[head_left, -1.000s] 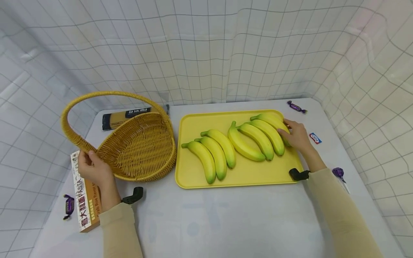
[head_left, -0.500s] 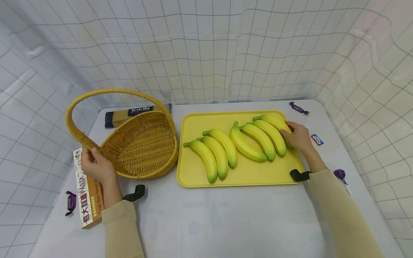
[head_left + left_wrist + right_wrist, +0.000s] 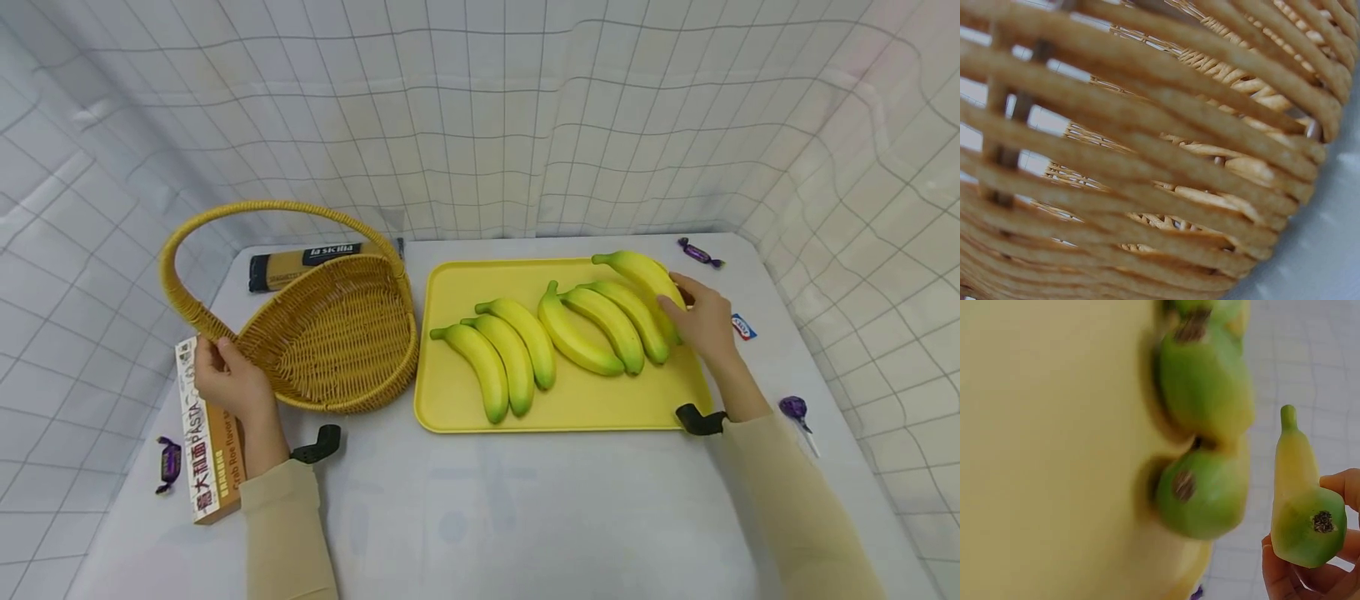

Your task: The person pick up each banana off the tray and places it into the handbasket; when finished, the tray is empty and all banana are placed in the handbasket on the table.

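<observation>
I hold the rightmost yellow-green banana (image 3: 643,275) in my right hand (image 3: 701,321), apparently just raised off the yellow plastic tray (image 3: 450,412). My left hand (image 3: 225,379) grips the woven wicker basket (image 3: 337,333), which holds nothing; five bananas remain on the tray.

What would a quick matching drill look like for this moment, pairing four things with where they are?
Things:
1. basket
2. rightmost banana
3. pasta box
4. lollipop

Places:
A. on the table right of the right sleeve
B. lifted at the tray's far right, held by the right hand
C. on the table under the left hand
D. left of the yellow tray, its rim gripped by the left hand

Pairs: 1-D, 2-B, 3-C, 4-A
</observation>
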`<state>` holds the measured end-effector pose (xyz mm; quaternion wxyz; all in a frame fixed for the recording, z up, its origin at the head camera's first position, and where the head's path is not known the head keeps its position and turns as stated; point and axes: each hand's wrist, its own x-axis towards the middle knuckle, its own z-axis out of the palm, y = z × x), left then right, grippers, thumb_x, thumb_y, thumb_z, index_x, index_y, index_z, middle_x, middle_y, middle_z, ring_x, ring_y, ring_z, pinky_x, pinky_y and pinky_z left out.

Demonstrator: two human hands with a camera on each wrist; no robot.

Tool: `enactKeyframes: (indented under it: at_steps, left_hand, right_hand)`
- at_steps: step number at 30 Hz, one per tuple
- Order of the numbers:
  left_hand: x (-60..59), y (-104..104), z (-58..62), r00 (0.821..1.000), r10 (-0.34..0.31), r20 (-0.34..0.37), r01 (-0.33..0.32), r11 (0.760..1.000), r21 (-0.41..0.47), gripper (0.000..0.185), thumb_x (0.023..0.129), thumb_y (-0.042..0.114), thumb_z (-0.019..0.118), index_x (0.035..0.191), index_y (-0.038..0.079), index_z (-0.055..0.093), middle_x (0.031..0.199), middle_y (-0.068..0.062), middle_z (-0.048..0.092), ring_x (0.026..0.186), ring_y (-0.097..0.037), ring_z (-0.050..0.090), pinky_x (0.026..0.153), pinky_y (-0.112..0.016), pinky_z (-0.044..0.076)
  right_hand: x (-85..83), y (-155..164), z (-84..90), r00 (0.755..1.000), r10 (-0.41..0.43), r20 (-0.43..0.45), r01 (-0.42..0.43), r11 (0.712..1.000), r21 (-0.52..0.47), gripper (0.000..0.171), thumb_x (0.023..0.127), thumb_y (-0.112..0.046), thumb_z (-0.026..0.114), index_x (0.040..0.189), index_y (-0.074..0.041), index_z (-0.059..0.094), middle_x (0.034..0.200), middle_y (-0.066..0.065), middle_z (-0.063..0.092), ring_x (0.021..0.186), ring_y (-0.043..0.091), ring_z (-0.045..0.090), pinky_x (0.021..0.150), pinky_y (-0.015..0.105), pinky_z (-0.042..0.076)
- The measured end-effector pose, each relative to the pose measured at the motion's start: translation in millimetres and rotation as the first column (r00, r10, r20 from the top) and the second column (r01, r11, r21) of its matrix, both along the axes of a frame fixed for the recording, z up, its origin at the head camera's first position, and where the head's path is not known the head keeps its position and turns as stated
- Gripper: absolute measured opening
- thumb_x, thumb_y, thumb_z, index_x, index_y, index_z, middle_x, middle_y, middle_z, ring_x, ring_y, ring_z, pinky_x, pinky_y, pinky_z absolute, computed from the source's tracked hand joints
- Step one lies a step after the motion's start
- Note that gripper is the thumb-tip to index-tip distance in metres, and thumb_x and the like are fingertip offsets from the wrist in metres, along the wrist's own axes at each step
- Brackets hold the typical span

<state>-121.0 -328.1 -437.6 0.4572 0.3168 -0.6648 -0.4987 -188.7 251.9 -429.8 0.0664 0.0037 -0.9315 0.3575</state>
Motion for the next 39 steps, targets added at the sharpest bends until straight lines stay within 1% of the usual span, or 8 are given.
enactKeyframes:
  at_steps: [4,8,17,23,27,30,35,39]
  left_hand:
    - [-0.3,-1,-0.1,1.000,-0.004,0.001,0.004,1.000,0.003,0.025,0.102,0.016,0.050,0.116,0.015,0.070,0.108,0.003,0.067,0.099,-0.003,0.056,0.088,-0.020,0.041]
    - [-0.8,-2,-1.3,1.000,-0.004,0.018,0.004,1.000,-0.003,0.026,0.102,0.017,0.049,0.117,0.016,0.070,0.111,0.002,0.067,0.100,-0.002,0.055,0.090,-0.020,0.041]
    - [-0.3,-2,-3.9,1.000,0.004,-0.012,-0.004,1.000,-0.008,0.024,0.101,0.016,0.050,0.113,0.015,0.071,0.102,0.007,0.066,0.096,-0.001,0.055,0.087,-0.020,0.042]
    - [-1.2,-1,-2.3,1.000,0.000,-0.015,0.000,1.000,-0.002,0.022,0.101,0.016,0.051,0.111,0.015,0.071,0.099,0.011,0.064,0.093,0.000,0.052,0.086,-0.020,0.040]
    - [-2.5,0,-0.7,1.000,-0.005,-0.014,0.005,1.000,0.006,0.023,0.102,0.016,0.050,0.113,0.015,0.070,0.105,0.007,0.066,0.095,-0.001,0.053,0.088,-0.020,0.040]
    - [-3.7,0,-0.6,1.000,-0.007,-0.018,0.007,1.000,0.000,0.024,0.102,0.015,0.050,0.114,0.014,0.070,0.107,0.001,0.067,0.095,0.000,0.053,0.088,-0.020,0.041]
    - [-4.1,4,2.9,1.000,0.001,-0.029,-0.001,1.000,-0.008,0.023,0.101,0.012,0.049,0.111,0.009,0.070,0.100,0.003,0.066,0.091,0.000,0.052,0.087,-0.019,0.040]
    - [1.5,14,15.2,0.999,0.003,-0.044,-0.003,1.000,0.005,0.024,0.101,0.007,0.048,0.111,0.003,0.069,0.096,0.002,0.063,0.089,-0.002,0.050,0.086,-0.019,0.039]
  right_hand:
    - [14.3,-18,10.8,1.000,-0.011,-0.030,0.010,0.999,-0.033,0.051,0.097,-0.026,0.060,0.142,-0.006,0.050,0.122,0.026,0.063,0.100,0.035,0.060,0.066,0.009,0.037]
    - [27.7,-38,19.1,0.998,0.008,-0.057,-0.013,0.996,-0.083,0.049,0.096,-0.025,0.061,0.141,-0.008,0.053,0.117,0.025,0.065,0.096,0.034,0.061,0.066,0.005,0.037]
    - [52.8,-85,37.1,0.981,0.128,-0.147,-0.153,0.973,-0.171,0.045,0.091,-0.019,0.068,0.134,-0.008,0.060,0.113,0.019,0.069,0.094,0.026,0.061,0.071,0.006,0.042]
    - [60.3,-119,46.9,0.951,0.234,-0.203,-0.273,0.944,-0.188,0.046,0.088,-0.017,0.072,0.132,-0.011,0.062,0.111,0.011,0.071,0.092,0.019,0.062,0.075,0.023,0.052]
    - [59.9,-145,49.5,0.931,0.303,-0.205,-0.343,0.918,-0.199,0.047,0.088,-0.020,0.073,0.133,-0.013,0.062,0.117,0.008,0.070,0.093,0.018,0.062,0.077,0.035,0.054]
    - [58.5,-167,50.7,0.911,0.357,-0.209,-0.399,0.892,-0.214,0.046,0.088,-0.021,0.072,0.132,-0.012,0.062,0.120,0.008,0.069,0.096,0.019,0.063,0.077,0.038,0.054]
    - [57.2,-211,52.5,0.875,0.438,-0.205,-0.479,0.846,-0.234,0.045,0.088,-0.021,0.071,0.131,-0.008,0.062,0.121,0.010,0.069,0.097,0.020,0.066,0.076,0.035,0.056]
    - [58.5,-248,51.9,0.848,0.499,-0.179,-0.529,0.818,-0.225,0.045,0.089,-0.023,0.071,0.131,-0.010,0.063,0.123,0.007,0.068,0.095,0.016,0.065,0.076,0.026,0.054]
